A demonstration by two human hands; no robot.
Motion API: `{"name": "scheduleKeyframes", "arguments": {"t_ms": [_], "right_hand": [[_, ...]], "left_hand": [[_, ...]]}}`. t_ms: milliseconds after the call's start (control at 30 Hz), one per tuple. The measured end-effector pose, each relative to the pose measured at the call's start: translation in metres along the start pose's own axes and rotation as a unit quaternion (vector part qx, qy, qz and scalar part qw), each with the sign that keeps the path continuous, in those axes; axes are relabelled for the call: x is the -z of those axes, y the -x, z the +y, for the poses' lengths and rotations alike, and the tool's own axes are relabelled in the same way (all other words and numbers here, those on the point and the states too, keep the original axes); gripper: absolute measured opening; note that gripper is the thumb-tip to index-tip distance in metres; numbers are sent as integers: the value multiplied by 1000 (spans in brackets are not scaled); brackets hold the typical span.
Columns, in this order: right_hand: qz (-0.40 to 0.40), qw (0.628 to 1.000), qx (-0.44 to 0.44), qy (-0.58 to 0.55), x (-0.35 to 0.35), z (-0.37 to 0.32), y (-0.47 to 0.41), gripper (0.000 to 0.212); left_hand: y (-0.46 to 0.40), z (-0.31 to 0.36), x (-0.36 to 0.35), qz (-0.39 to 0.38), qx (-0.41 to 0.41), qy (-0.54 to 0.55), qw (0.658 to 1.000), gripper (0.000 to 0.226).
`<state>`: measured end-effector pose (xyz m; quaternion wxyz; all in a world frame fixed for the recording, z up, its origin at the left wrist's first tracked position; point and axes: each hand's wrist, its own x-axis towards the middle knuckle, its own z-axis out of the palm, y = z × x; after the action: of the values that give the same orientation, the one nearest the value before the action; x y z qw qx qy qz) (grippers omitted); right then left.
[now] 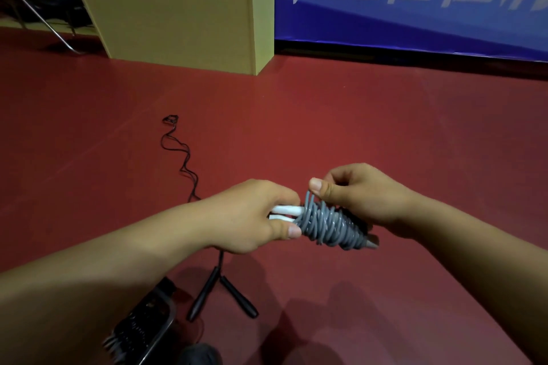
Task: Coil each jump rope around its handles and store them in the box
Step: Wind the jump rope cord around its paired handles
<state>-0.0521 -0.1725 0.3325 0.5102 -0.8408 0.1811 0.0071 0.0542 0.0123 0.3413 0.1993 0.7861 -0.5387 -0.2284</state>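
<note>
A: Where was the grey rope?

B: Grey jump rope (329, 224) was up off the floor, just below centre, held btwn both hands. Cord was wound in many turns round its white handles (286, 210), w/ a dark end poking out of the coil at 4 o'clock.

A: Hands?

B: Left hand (252, 216) was clenched round the white handles at the coil's 9 o'clock end, thumb tip against the first turns. Right hand (355, 195) sat at the coil's 1 o'clock side, fingers curled, thumb and fingers pinching the cord at the top of the coil.

A: Other rope?

B: Black jump rope (181, 154) lay on the red floor (355, 115). Its thin cord snaked from approx 10 o'clock of the hands down under the left forearm. Its two black handles (219, 293) lay at 7 o'clock, splayed in a V, narrow ends close together.

A: The box?

B: Couldn't tell for sure. A dark mesh basket (145, 323) w/ a grey rim sat at 7 o'clock near the bottom edge, just beside the black handles. Contents too dark to make out.

A: Anything further back?

B: Tan cabinet (178, 3) stood at 11 o'clock, blue banner (415, 18) w/ white characters at 1 o'clock, chair legs (44, 9) at 10 o'clock in the corner.
</note>
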Motion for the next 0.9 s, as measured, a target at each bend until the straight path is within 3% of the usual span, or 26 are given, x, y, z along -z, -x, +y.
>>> {"name": "scheduleKeyframes", "arguments": {"t_ms": [133,233,400,500,567,667,767,900], "right_hand": [[-69,992,-25,-106,-3,-5,4,39],[-71,990,-33,-115,-4,-7,3,37],[24,991,-16,-133,-9,-7,-4,42],[97,981,-6,-167,-13,-5,-8,41],[150,969,8,-195,-14,-6,-11,42],[249,950,31,-184,-15,-5,-17,45],[314,937,47,-144,-22,-6,-20,50],[320,940,63,-96,-38,-16,-14,41]], "left_hand": [[0,-4,2,92,26,-2,995,16],[0,-5,3,141,67,-18,988,21],[-2,-3,3,217,112,36,969,31],[-4,-3,3,258,153,51,952,52],[-5,2,1,250,202,138,937,59],[-7,20,-3,197,217,319,901,33],[-10,35,-13,136,193,423,875,22],[-14,52,-14,96,163,508,840,40]]}}
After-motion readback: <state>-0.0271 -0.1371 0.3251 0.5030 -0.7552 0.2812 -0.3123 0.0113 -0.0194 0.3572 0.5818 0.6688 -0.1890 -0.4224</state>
